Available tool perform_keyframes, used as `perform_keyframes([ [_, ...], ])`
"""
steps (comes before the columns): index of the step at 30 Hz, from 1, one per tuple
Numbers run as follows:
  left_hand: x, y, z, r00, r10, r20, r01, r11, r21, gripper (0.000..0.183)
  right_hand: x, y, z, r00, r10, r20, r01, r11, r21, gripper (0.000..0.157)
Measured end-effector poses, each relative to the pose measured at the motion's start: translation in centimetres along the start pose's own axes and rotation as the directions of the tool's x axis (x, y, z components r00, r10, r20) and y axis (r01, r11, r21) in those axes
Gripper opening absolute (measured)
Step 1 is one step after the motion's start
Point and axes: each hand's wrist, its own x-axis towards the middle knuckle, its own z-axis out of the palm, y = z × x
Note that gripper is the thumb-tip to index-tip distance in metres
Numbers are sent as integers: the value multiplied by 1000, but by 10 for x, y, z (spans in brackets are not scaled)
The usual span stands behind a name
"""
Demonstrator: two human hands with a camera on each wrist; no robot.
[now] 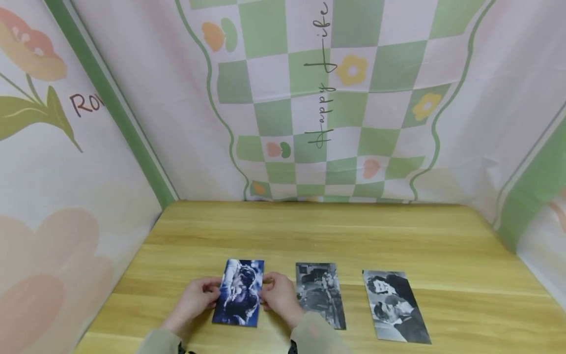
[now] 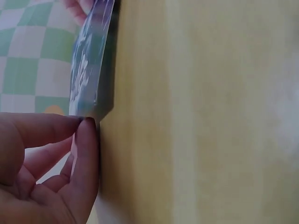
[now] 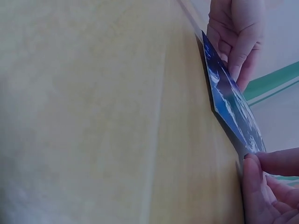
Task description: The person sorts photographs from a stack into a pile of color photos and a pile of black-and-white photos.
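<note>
A blue-tinted photo card (image 1: pixel 240 293) is pinched at both long sides by my two hands, close over the wooden table. My left hand (image 1: pixel 196 298) has its thumb and forefinger on the card's left edge. On the right edge, my right hand (image 1: pixel 279 295) pinches with thumb and fingertips. The left wrist view shows the glossy card (image 2: pixel 88 65) tilted edge-on, a dark strip of shadow beside it. From the right wrist, the card (image 3: pixel 229 95) spans between both hands, its picture side showing.
To the right of my right hand lies a black-and-white photo card (image 1: pixel 320 290), partly behind the right sleeve (image 1: pixel 316 334). Another black-and-white card (image 1: pixel 393 305), showing two people, lies farther right. Behind the wooden table (image 1: pixel 309 231) hangs a green-and-white checked cloth (image 1: pixel 309 113).
</note>
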Motion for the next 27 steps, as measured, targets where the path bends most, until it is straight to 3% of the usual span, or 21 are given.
perform_keyframes([
  [4, -1, 2, 2, 999, 44, -22, -43, 997, 65, 29, 1, -1, 1, 1000, 5, -4, -5, 1000, -16, 34],
  [9, -2, 4, 2, 999, 38, -39, -34, 995, 92, 29, 0, -1, 1, 1000, 4, 2, -4, 1000, -20, 34],
  [20, 0, 1, 0, 999, 38, -25, -36, 997, 65, 26, -1, -3, -1, 999, 22, 28, -22, 1000, -13, 33],
  [27, -1, 4, -4, 999, 32, -26, -29, 995, 97, 23, -2, -4, -4, 997, 46, 60, -48, 998, 33, 29],
])
